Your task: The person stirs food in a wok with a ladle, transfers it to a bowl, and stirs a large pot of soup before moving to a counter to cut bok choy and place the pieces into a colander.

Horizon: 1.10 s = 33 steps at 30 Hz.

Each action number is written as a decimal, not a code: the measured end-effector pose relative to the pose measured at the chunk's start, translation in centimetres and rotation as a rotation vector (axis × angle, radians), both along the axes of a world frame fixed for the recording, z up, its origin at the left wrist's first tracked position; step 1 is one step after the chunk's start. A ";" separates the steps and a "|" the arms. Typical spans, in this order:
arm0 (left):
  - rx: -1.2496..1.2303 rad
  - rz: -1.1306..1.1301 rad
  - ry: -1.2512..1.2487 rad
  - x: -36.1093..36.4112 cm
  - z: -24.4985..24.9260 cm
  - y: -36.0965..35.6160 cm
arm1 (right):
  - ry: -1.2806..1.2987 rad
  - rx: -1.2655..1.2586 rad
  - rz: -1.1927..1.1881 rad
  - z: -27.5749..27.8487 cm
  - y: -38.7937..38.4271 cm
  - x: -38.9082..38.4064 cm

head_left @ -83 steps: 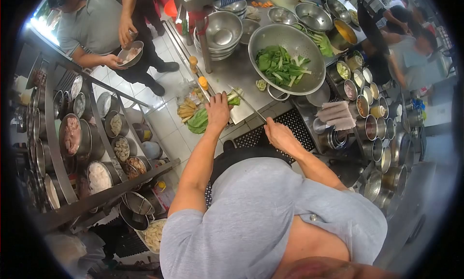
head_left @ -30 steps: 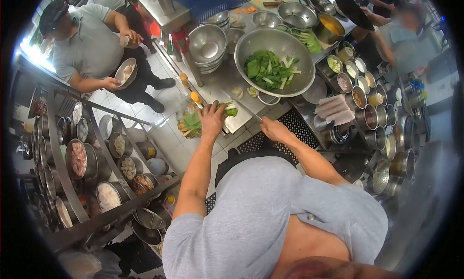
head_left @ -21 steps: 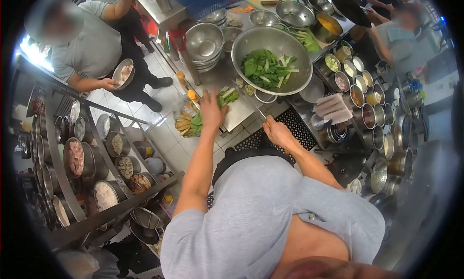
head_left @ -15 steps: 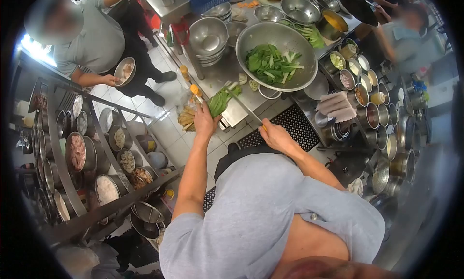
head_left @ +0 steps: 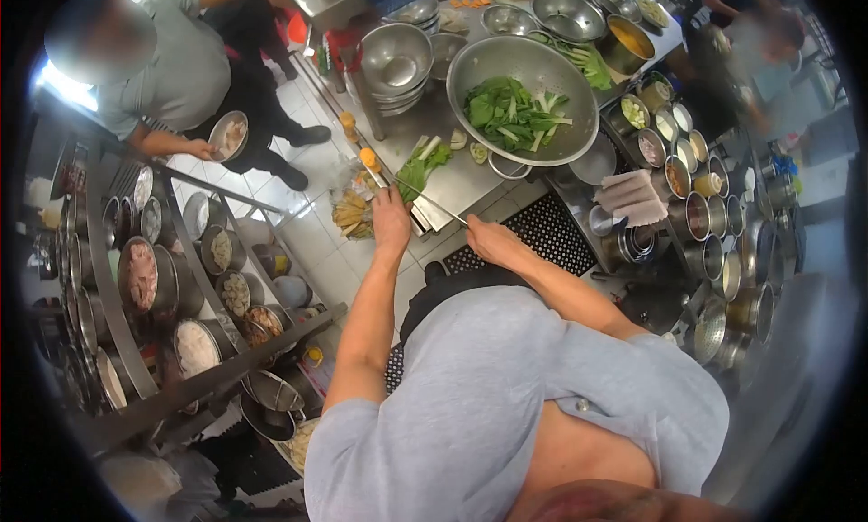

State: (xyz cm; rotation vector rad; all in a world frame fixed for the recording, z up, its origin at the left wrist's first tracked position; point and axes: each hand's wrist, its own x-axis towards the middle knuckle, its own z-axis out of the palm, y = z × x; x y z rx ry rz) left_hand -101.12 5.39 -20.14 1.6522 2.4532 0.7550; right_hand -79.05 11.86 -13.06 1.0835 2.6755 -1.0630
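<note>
My left hand (head_left: 391, 216) presses its bent fingers on the near end of a bunch of leafy greens (head_left: 427, 165) at the edge of the steel counter (head_left: 470, 189). In my right hand (head_left: 495, 242), the fingers are wrapped round the handle of a knife (head_left: 434, 204). Its blade points away to the left and meets the greens close to my left fingers. Beyond the counter edge, a big steel colander (head_left: 463, 62) holds cut greens (head_left: 515, 113). The exact contact of the blade is too small to make out.
Stacked steel bowls (head_left: 396, 61) stand behind the greens. To the left, a co-worker holds a bowl (head_left: 228, 137) beside a rack (head_left: 172, 341) of filled pots. At right are several ingredient containers (head_left: 694, 205) and folded cloths (head_left: 630, 198). A black mat (head_left: 533, 237) lies on the floor.
My right hand and the knife have moved left, bringing the blade lower across the greens near my left hand. My left hand has shifted slightly right and up.
</note>
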 end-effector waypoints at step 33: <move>0.109 0.251 -1.020 2.1 6.7 6.7 | 0.286 -0.718 -0.509 11.8 0.5 22.9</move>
